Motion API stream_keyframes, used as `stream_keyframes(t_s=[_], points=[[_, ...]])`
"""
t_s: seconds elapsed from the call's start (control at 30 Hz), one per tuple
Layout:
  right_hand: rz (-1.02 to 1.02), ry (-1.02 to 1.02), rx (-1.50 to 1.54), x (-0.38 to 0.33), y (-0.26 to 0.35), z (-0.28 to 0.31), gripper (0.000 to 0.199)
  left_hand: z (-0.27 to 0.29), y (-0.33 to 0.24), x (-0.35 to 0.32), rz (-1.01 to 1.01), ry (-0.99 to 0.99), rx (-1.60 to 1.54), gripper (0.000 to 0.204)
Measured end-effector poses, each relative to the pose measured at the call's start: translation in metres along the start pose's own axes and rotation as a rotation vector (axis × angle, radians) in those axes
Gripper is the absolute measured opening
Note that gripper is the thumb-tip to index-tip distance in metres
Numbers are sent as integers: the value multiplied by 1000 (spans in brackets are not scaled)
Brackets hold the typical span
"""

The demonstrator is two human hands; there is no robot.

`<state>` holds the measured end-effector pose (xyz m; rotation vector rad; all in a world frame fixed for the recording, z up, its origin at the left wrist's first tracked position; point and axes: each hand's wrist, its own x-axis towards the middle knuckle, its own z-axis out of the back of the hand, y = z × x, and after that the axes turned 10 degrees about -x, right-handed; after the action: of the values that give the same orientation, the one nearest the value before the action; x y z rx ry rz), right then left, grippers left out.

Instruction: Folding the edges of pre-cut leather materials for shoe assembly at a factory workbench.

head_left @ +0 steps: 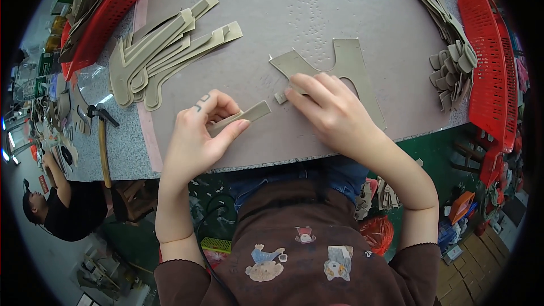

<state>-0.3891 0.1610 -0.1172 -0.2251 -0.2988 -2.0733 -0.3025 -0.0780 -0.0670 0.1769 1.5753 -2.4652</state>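
Note:
My left hand (207,127) pinches a narrow beige strip (256,113) between thumb and fingers, its free end pointing right, just above the table mat. To the right, my right hand (326,107) lies over a flat beige cut piece (347,56) that looks like leather, with branching arms and small holes near its edges. The fingers are curled, with the tips close to a small beige tab (280,97). Whether this tab belongs to the flat piece is hidden under the hand. A gap separates the strip from the tab.
Stacked beige cut pieces (170,51) lie at the left, near a red basket (105,25). More long pieces (425,0) and curled pieces (453,68) lie at the right beside another red basket (487,68). A hammer (102,136) rests at the table's left; a person (68,204) is beyond.

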Motion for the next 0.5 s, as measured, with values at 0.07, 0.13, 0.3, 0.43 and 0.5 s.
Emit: stream_keyframes(t_s=[0.07,0.13,0.3,0.43,0.5], points=[[34,-16,-33,-4,8,4,31,-9,3,5,85,16,-184,8],[48,-21,-50,-5,9,4,32,-14,5,11,127,26,-277,8],[29,-55,47,-5,7,1,34,-22,8,19,114,49,-204,5],[19,-70,65,-6,7,1,36,-23,8,19,101,40,-147,6],[15,-71,74,-7,6,0,36,-24,8,19,102,30,-141,6]])
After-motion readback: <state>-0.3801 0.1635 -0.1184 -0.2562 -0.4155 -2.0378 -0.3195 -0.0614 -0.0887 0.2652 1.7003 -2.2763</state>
